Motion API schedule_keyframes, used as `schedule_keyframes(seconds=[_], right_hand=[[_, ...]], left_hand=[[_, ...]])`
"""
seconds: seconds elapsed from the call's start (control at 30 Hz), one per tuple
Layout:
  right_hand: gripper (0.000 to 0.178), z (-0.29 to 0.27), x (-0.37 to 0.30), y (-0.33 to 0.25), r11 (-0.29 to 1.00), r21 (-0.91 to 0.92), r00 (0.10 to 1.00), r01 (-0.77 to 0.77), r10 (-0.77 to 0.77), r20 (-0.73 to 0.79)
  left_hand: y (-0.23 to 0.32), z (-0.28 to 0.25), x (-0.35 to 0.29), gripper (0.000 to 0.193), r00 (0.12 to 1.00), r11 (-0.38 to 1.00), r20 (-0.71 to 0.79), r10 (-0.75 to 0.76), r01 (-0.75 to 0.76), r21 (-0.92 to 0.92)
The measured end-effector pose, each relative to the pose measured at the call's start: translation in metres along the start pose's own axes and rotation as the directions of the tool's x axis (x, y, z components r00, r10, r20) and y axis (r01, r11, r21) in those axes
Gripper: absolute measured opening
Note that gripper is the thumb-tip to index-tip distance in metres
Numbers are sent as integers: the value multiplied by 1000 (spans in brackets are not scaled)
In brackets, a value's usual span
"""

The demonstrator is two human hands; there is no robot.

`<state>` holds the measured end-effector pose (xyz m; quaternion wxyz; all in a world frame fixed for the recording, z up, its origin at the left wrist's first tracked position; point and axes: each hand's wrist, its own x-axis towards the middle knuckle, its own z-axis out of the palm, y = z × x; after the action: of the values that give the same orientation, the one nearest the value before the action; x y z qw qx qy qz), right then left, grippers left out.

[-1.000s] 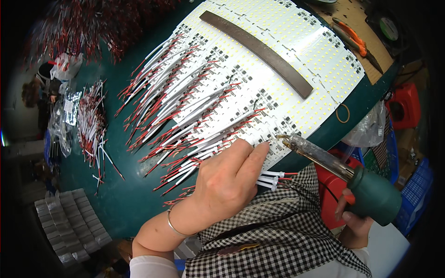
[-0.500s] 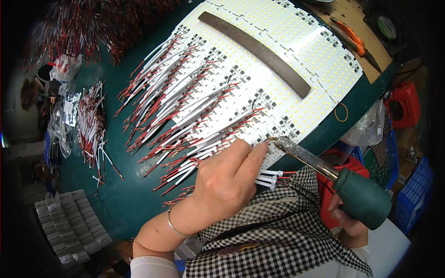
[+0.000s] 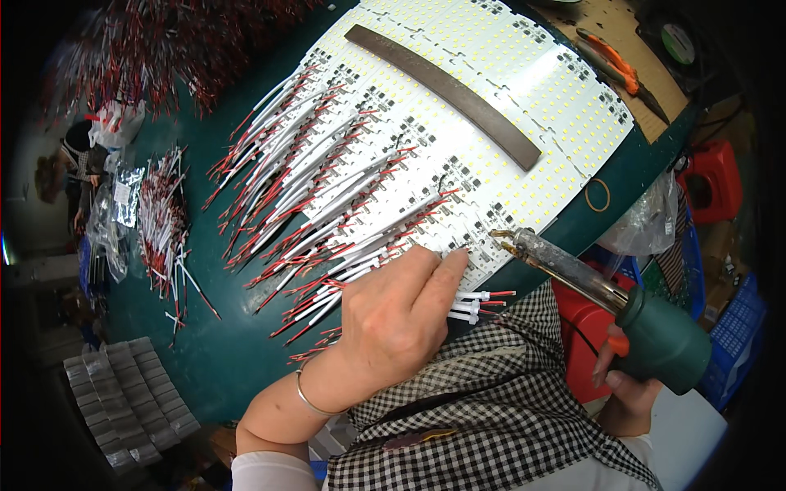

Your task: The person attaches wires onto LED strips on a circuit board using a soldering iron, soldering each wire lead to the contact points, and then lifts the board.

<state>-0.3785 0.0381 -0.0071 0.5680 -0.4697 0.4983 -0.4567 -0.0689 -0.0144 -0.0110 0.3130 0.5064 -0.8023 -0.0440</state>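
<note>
A white LED panel [image 3: 458,184] with rows of small yellow chips lies on the green table. My left hand [image 3: 397,315] is closed at its near edge, thumb and forefinger together over the board. Several white cables [image 3: 468,306] with red ends stick out to the right from under its palm; what the fingertips pinch is hidden. A soldering iron [image 3: 667,342] with a dark green body is in my right hand [image 3: 629,397], partly hidden behind it. Its tip [image 3: 503,237] hangs just right of my left fingertips, close to the panel. Rows of red-and-white wires [image 3: 303,164] run along the panel's left part.
A curved dark bar [image 3: 450,90] lies across the panel. Orange-handled pliers [image 3: 614,65] rest on cardboard at the far right, with a rubber band [image 3: 598,195] nearer. Loose wires [image 3: 164,213] and a large wire bundle [image 3: 164,49] lie left. Grey stacked blocks [image 3: 131,401] stand lower left.
The soldering iron has moved right, its tip drawing away from my left fingertips. My left hand has shifted slightly left, and the cables under its palm have fanned a little differently.
</note>
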Motion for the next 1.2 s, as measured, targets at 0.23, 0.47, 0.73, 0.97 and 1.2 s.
schedule_keyframes(seconds=[0.23,0.47,0.73,0.97,1.2], right_hand=[[61,-1,-9,-20,993,-1,992,-122,122,24],[36,2,-5,-18,946,-320,995,-57,80,60],[32,20,10,-17,969,-248,994,-9,35,101],[35,-23,7,15,870,-306,888,387,-262,378],[58,-6,-4,5,987,-54,988,152,-150,37]], left_hand=[[-8,1,-1,34,1000,989,-8,7,-8,-145],[-12,2,0,35,993,989,23,113,-110,-100],[-12,3,-3,35,985,984,-4,174,-174,-39],[-5,1,-5,40,980,978,54,189,-193,78],[-1,-1,-4,49,983,982,83,162,-169,89]])
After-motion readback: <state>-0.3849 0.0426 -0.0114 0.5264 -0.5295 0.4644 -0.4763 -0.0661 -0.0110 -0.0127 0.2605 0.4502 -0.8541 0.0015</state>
